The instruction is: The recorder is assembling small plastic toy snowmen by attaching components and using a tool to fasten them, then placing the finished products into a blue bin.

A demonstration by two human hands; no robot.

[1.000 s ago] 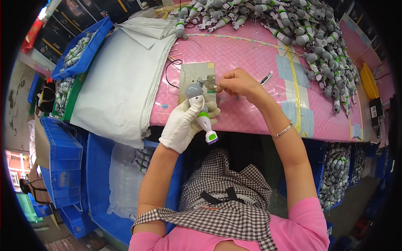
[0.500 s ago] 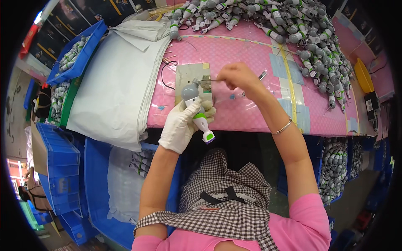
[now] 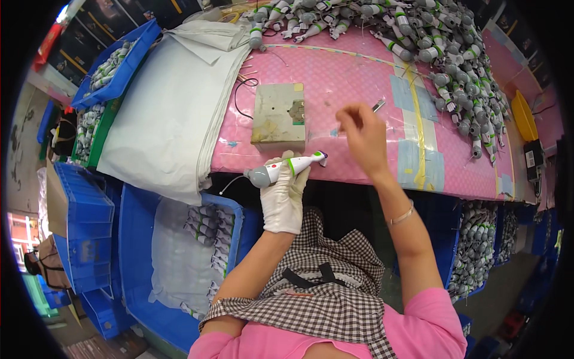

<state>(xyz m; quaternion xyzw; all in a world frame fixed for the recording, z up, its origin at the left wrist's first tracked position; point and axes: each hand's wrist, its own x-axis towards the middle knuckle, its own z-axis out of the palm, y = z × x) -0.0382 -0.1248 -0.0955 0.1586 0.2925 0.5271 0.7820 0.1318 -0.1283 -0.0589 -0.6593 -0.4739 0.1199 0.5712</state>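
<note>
In my left hand (image 3: 283,203), which wears a white glove, lies a handheld device (image 3: 299,163) with a white body, a green ring and a grey rounded end. My gloved fingers are closed around its middle, and it lies nearly level at the table's front edge. A thin wire trails from the grey end to the left. Behind it sits a flat grey metal box (image 3: 272,116) with a small socket-like opening. Bare and loosely curled, my right hand (image 3: 362,134) is over the pink table to the right of the box. What its fingers hold, if anything, is hidden.
Many similar devices (image 3: 457,78) are heaped along the table's back and right. White sheets (image 3: 170,113) cover the left side. Below, a blue tub (image 3: 134,263) holds more devices in rows. A small metallic tool (image 3: 378,106) lies beyond my right hand.
My left hand has drawn the device off the metal box toward me and turned it level, grey end leftward. My right hand has moved away from the wire, slightly right and nearer me.
</note>
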